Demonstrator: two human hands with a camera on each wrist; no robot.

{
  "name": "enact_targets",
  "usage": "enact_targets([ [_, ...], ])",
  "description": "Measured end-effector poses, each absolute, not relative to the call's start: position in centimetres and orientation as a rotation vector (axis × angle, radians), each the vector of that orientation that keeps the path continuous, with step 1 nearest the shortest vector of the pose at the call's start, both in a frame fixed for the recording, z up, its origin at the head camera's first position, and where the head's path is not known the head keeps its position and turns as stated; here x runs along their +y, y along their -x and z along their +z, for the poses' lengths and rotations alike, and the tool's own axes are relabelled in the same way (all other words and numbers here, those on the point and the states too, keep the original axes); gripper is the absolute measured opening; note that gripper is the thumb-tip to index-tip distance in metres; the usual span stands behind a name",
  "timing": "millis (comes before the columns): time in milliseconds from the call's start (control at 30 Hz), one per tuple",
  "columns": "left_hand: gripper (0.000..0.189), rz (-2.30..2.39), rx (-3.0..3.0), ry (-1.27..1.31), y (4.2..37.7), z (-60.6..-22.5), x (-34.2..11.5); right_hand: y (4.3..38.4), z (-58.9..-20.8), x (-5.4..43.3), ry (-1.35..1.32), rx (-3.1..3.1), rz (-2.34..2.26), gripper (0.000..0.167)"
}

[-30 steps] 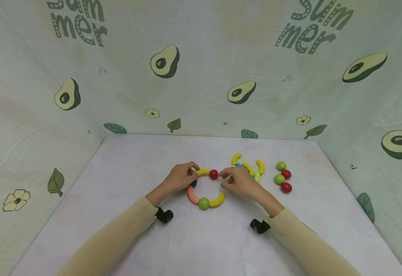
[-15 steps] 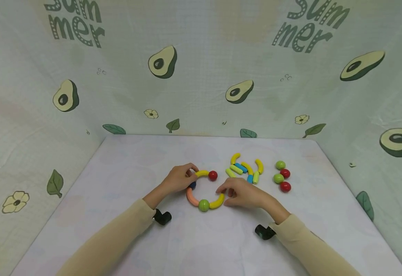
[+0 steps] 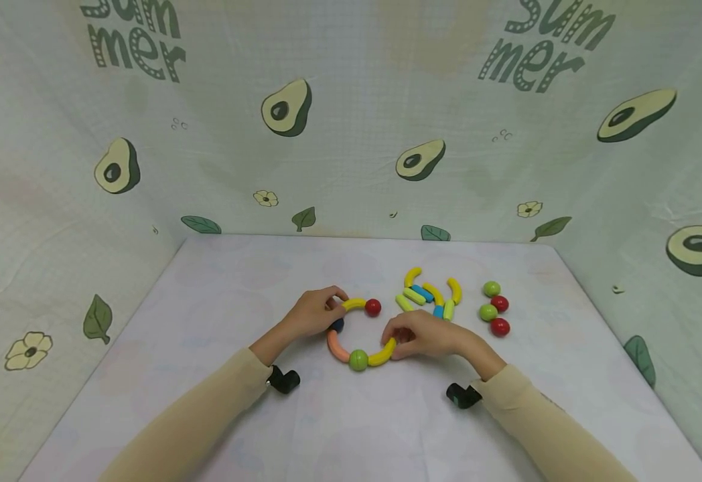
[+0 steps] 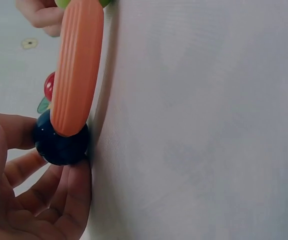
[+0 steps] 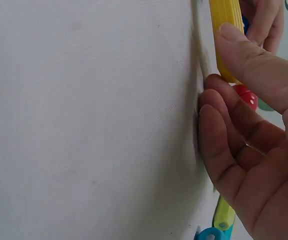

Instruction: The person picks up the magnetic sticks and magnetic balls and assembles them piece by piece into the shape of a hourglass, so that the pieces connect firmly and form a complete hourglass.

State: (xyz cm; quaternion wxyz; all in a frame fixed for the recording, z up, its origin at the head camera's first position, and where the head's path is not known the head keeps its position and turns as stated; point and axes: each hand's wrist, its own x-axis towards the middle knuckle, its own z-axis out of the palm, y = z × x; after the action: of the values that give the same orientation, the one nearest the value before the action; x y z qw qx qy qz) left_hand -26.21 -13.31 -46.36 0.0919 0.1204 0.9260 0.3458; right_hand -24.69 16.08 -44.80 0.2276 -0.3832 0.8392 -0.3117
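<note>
Right hand [image 3: 428, 333], earlier beside glossy red ball [image 3: 373, 307], now pinches ridged, curved yellow rod [image 3: 381, 355]; left hand [image 3: 312, 312] still pinches shiny navy ball [image 4: 59, 145].

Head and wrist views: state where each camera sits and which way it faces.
Head: on the head, facing forward and down at the tabletop; left hand, right hand and sleeves show.
Left wrist: worn there, facing the dark blue ball; both hands partly show.
Right wrist: worn there, facing the yellow piece; both hands partly show.
Shared by head and left wrist: the dark blue ball.
</note>
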Motion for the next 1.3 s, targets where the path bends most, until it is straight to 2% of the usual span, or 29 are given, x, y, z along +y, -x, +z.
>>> enact_targets([
  [200,0.030,1.004,2.743,-0.370,25.9,-46.3,-13.5,24.6,-45.0,16.6,0.962,2.274,-0.947,0.021],
  [767,0.033,1.050,2.662,-0.357,24.0,-46.2,-13.3,23.2,-45.3,15.7,0.389,2.294,-1.333,0.032],
  [1067,0.030,1.071,2.697,-0.307,23.5,-46.2,-12.9,23.6,-45.2,14.7,0.277,2.321,-1.351,0.033],
  [1300,0.030,1.113,2.695,-0.282,23.4,-46.3,-12.8,24.1,-45.1,14.2,0.287,2.334,-1.314,0.028],
])
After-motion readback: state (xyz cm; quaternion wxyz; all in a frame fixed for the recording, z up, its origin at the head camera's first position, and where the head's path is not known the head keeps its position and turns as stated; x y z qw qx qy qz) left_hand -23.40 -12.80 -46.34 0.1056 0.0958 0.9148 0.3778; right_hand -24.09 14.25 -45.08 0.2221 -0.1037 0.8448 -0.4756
